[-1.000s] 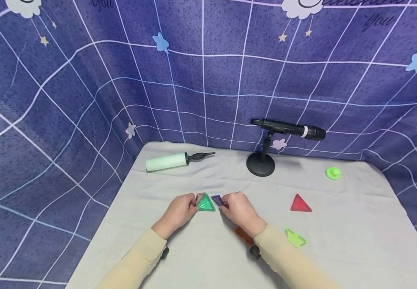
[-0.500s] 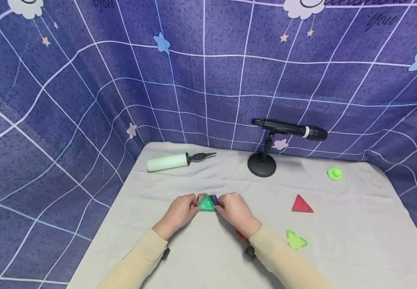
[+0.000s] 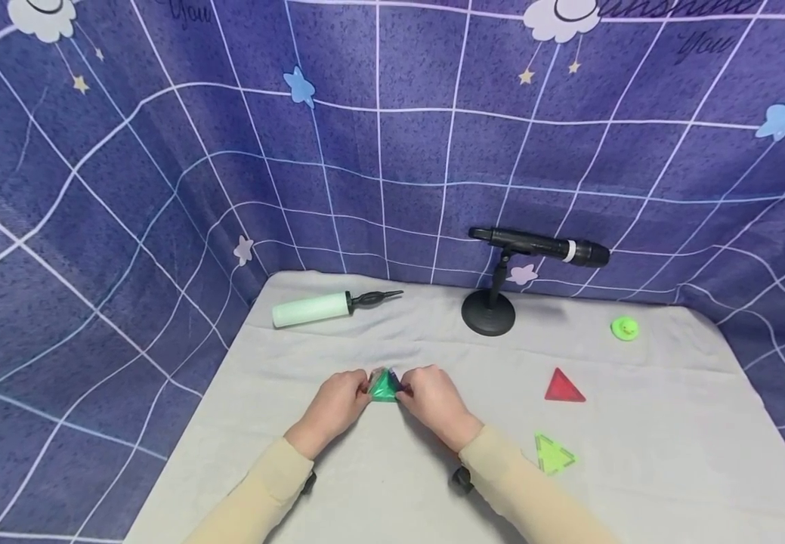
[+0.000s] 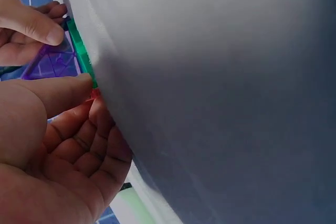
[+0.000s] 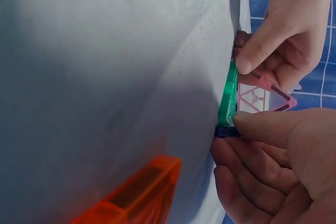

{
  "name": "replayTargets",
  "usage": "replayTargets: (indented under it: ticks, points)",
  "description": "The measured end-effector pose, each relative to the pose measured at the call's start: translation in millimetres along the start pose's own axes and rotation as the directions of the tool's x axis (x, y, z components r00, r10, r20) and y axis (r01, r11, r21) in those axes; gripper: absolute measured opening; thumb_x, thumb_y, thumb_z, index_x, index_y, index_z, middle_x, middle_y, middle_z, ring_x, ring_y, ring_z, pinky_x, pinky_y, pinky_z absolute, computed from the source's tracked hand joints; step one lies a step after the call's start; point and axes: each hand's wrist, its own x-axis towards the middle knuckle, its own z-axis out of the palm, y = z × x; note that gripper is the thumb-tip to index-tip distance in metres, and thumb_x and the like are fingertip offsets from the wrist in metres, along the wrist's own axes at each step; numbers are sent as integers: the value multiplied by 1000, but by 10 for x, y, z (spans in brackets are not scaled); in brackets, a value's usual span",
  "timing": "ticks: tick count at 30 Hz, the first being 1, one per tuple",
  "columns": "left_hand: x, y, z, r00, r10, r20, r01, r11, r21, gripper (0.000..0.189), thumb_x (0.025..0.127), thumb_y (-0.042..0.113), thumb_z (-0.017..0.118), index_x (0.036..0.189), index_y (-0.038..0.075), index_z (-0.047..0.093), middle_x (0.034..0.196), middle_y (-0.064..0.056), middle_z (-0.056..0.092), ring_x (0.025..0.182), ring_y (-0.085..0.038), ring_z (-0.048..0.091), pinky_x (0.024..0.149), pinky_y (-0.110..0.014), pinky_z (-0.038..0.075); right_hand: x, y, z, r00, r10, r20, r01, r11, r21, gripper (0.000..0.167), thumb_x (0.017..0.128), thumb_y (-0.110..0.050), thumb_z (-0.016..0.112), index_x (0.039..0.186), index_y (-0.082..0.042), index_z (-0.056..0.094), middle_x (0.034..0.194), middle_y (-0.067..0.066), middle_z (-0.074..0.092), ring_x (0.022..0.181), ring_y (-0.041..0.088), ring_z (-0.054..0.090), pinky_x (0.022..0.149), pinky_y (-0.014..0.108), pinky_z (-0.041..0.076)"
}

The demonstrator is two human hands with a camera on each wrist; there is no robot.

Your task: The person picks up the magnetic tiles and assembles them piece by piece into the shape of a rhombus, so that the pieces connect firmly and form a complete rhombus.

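A green triangular magnetic tile (image 3: 384,388) lies flat on the white cloth between my hands. My left hand (image 3: 335,406) pinches a reddish-pink triangular tile (image 5: 257,96), which leans up from the green tile's left edge. On the opposite side my right hand (image 3: 437,402) pinches a purple triangular tile (image 4: 54,62) at the green tile's right edge. This purple tile is also raised from the table, as the left wrist view shows. Thumbs and curled fingers hide the lower corners of both raised tiles.
A red triangle tile (image 3: 564,386) and a lime triangle tile (image 3: 553,454) lie at the right. An orange tile (image 5: 142,195) is near my right wrist. Farther back are a pale green hand pump (image 3: 310,310), a microphone on a stand (image 3: 490,313) and a lime duck toy (image 3: 625,329).
My right hand has moved left, bringing the purple tile against the green one and tilting it up. My right forearm now hides the orange tile in the head view. The left hand stays nearly in place.
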Motion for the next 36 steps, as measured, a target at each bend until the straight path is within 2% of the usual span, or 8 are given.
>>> replayTargets:
  ticks: [9,17,27,32,36]
  points:
    - [-36,55,-9,997,56,-45,-53,996,76,27,87,3,80,77,16,59,70,7,57,63,-11,54,61,-33,48,-8,-31,29,999,-49,-22,47,995,-86,32,83,-16,89,64,-19,63,57,-11,55,53,6,49,54,31,47]
    - [-49,56,14,993,93,-76,-85,990,111,29,87,4,81,76,17,58,70,7,57,63,-11,56,60,-33,49,-23,-63,26,995,-90,-40,82,982,-169,36,83,-17,88,63,-19,59,58,-7,58,55,15,61,53,36,50]
    - [-53,82,21,993,94,-71,-85,989,125,27,88,5,82,78,16,59,71,6,58,64,-12,58,60,-32,49,-44,-51,44,994,-94,-56,83,982,-170,37,85,-18,89,66,-19,57,61,-7,56,58,14,61,55,34,50]
    - [-50,96,13,993,89,-73,-78,987,140,27,86,5,83,78,15,59,69,6,57,62,-11,56,58,-33,48,-75,-40,48,992,-96,-77,84,984,-156,29,85,-21,88,74,-17,62,67,-5,59,61,12,60,56,32,50]
    - [-58,84,8,994,74,-81,-62,988,141,26,84,6,84,79,14,60,67,8,54,59,-9,51,56,-31,45,-103,-26,39,994,-86,-63,76,987,-140,23,87,-24,87,81,-17,65,70,-6,59,61,9,55,56,31,48]
